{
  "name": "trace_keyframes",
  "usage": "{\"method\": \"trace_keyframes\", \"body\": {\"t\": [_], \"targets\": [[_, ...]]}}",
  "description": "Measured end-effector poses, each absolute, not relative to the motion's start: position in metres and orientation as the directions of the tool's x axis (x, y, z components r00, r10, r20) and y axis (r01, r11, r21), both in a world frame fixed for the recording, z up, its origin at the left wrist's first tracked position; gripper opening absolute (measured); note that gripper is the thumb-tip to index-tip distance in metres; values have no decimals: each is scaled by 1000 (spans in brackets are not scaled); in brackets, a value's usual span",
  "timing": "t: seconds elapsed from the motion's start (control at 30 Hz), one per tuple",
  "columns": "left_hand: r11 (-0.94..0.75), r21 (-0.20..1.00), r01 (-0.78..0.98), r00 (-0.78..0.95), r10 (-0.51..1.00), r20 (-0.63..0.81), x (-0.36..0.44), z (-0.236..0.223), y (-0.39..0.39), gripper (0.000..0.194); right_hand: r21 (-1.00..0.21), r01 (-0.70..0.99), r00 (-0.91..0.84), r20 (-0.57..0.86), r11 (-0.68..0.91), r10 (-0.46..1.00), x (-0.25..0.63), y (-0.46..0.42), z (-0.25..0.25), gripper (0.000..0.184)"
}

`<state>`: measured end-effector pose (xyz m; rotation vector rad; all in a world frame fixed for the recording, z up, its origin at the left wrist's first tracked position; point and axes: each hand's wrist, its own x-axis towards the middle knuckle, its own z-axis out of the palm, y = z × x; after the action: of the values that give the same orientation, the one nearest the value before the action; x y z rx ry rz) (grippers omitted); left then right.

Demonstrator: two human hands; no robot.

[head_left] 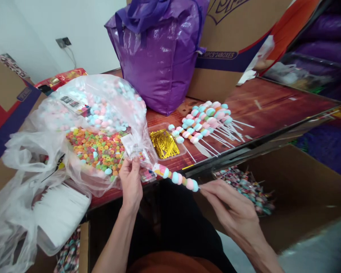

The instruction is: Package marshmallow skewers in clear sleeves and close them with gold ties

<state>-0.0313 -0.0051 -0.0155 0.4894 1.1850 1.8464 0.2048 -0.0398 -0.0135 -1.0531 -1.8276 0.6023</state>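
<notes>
My right hand (pixel 227 206) pinches the bare end of a skewer (pixel 177 178) threaded with pink, blue and white marshmallows. Its tip points left into a small clear wrapper (pixel 146 172). My left hand (pixel 130 180) is closed on that wrapper at the table's front edge. Just behind the left hand lies a big clear bag (pixel 98 146) of coloured ring candies, with a bag of pastel marshmallows (pixel 102 102) on top of it.
Several finished marshmallow skewers (pixel 207 121) lie on the red wooden table (pixel 272 102), beside a clear tray of gold twist ties (pixel 165 144). A purple bag (pixel 159 57) and cardboard boxes stand behind. An open box (pixel 301 189) with wrapped sweets sits at the right.
</notes>
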Motion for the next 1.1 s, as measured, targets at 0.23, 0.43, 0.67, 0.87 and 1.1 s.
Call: {"method": "trace_keyframes", "body": {"t": [0.23, 0.43, 0.67, 0.87, 1.1], "targets": [[-181, 943, -279, -538, 843, 3, -25, -29, -8, 26, -826, 315, -150, 442, 467, 884, 179, -41, -16, 16], [-142, 926, -350, -505, 861, -59, -21, -28, -12, 31, -834, 288, -136, 452, 471, 882, 166, -42, -23, 16], [-3, 906, -423, -392, 902, -181, -6, -19, -21, 32, -832, 297, -79, 468, 469, 880, 139, -43, -32, 17], [32, 859, -510, -299, 931, -212, 1, -11, -28, 33, -854, 272, -56, 446, 443, 893, 120, -41, -28, 18], [67, 840, -538, -259, 935, -241, -10, -10, -28, 31, -942, 293, -191, 107, 161, 976, 148, -55, -23, 19]]}}
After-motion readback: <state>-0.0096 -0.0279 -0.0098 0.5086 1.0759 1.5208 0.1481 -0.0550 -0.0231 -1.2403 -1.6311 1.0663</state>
